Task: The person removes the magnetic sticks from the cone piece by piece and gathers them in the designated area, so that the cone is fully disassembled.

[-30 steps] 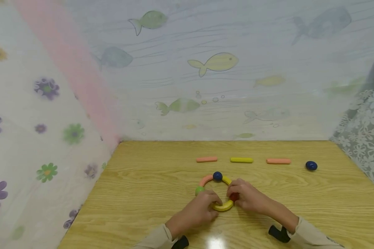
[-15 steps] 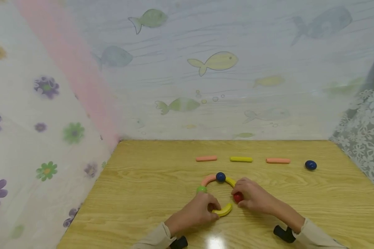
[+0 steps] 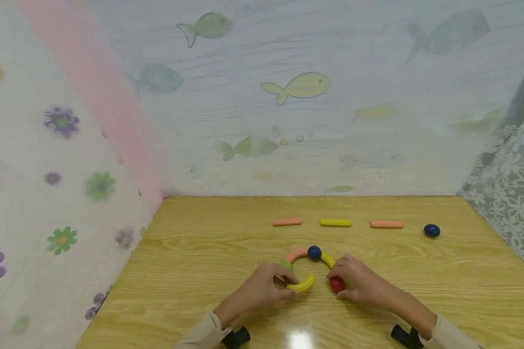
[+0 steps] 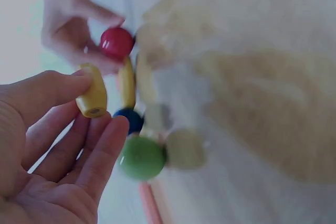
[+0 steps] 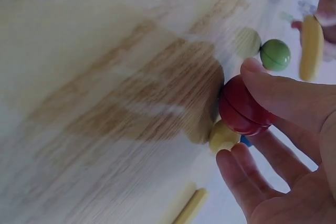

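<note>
My left hand (image 3: 264, 286) pinches a curved yellow stick (image 3: 303, 284) between thumb and fingers; in the left wrist view this yellow stick (image 4: 92, 92) is held off the table. My right hand (image 3: 360, 281) grips a red ball (image 3: 337, 285), which the right wrist view shows between thumb and fingers. From the red ball an open arc runs through a curved yellow stick (image 3: 328, 260), a dark blue ball (image 3: 314, 252), and a curved orange stick (image 3: 297, 255) to a green ball (image 3: 286, 265). The green ball is partly hidden behind my left hand in the head view.
Along the back of the wooden table (image 3: 209, 242) lie an orange stick (image 3: 287, 222), a straight yellow stick (image 3: 335, 223), another orange stick (image 3: 386, 224) and a dark blue ball (image 3: 432, 230). A fish-patterned cloth (image 3: 305, 160) rises behind the table, a flowered one (image 3: 70, 203) at left.
The yellow stick in my left hand has come away from the red ball and risen leftward. My right hand and the red ball have shifted slightly right and nearer, opening the ring.
</note>
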Demonstrator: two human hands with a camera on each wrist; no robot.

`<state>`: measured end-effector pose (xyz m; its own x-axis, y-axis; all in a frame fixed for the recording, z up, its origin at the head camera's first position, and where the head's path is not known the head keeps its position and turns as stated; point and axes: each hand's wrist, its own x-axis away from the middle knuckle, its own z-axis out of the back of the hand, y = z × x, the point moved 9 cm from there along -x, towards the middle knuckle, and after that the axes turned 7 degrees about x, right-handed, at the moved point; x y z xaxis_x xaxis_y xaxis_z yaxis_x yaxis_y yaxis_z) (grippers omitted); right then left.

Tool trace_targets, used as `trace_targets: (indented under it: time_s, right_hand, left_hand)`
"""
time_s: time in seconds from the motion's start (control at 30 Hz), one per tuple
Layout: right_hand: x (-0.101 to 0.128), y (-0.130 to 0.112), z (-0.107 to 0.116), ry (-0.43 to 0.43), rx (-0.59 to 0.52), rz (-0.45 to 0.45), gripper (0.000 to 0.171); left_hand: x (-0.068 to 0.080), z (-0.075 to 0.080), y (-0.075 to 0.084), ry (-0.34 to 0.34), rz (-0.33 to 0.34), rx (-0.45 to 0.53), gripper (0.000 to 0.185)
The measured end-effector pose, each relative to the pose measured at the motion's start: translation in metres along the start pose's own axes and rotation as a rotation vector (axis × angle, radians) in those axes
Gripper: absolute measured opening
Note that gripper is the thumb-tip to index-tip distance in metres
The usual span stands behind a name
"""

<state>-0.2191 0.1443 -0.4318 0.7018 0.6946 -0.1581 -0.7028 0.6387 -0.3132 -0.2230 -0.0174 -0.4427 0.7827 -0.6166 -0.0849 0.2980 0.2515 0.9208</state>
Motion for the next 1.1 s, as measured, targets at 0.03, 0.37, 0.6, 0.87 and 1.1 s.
trace_targets:
  time_s: [0.03, 0.37, 0.6, 0.87, 1.1]
  right_hand:
    - [0.001, 0.000, 0.000, -0.004, -0.006, -0.004, 0.032]
    - [0.012, -0.008, 0.001, 0.023, -0.005, 0.027, 0.036]
    - [0.016, -0.011, 0.002, 0.035, -0.047, 0.020, 0.031]
    - [0.015, -0.007, 0.003, 0.051, -0.060, -0.024, 0.026]
    - [0.015, -0.007, 0.002, 0.034, -0.031, -0.014, 0.032]
  left_hand:
    - [0.000, 0.005, 0.001, 0.014, -0.014, 0.005, 0.015]
    - [-0.022, 0.043, -0.005, 0.109, -0.024, -0.059, 0.015]
    - [-0.044, 0.059, -0.024, 0.149, 0.014, -0.163, 0.015]
    - [-0.065, 0.067, -0.040, 0.149, 0.079, -0.221, 0.015]
    - [-0.076, 0.073, -0.047, 0.160, 0.096, -0.252, 0.017]
